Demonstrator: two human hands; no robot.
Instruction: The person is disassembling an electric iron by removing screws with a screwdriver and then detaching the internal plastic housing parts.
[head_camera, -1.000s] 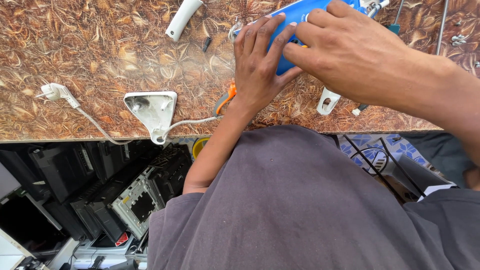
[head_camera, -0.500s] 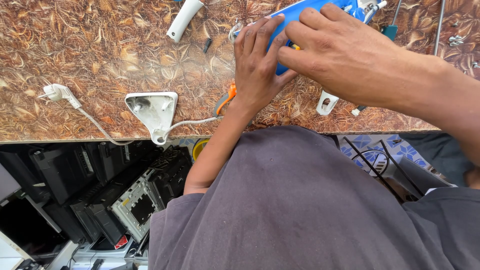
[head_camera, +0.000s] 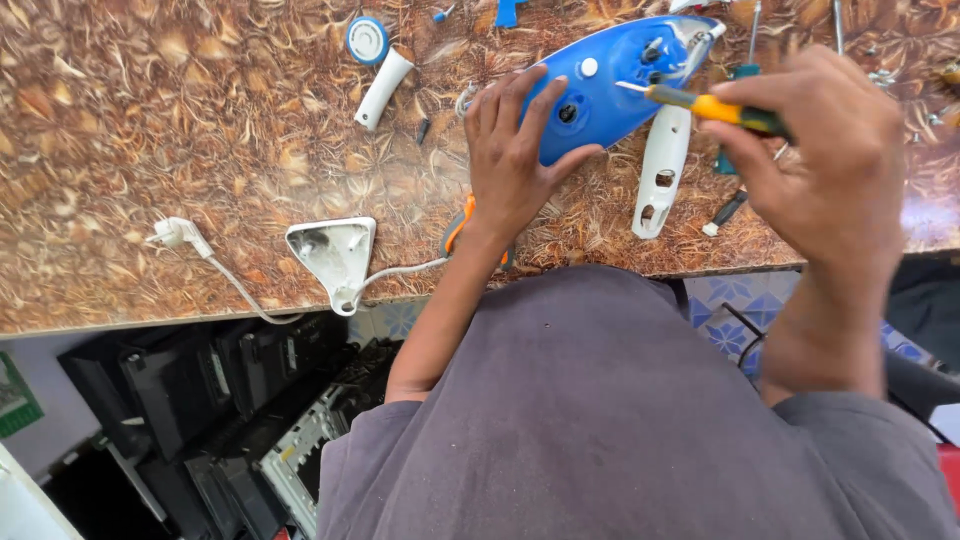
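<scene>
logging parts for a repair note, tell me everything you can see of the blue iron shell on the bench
The blue iron shell is a glossy, plastic-looking housing, pointed at one end, lying flat on the brown patterned bench. Its face shows several round holes and a small white button. The left hand presses on its lower end with spread fingers, while the right hand holds a yellow-handled screwdriver with its tip at the shell. A white handle piece lies against its right edge.

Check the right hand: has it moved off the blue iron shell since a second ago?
Yes. The right hand has lifted off the blue iron shell and now sits to its right, holding a yellow-handled screwdriver pointed at it.
</scene>
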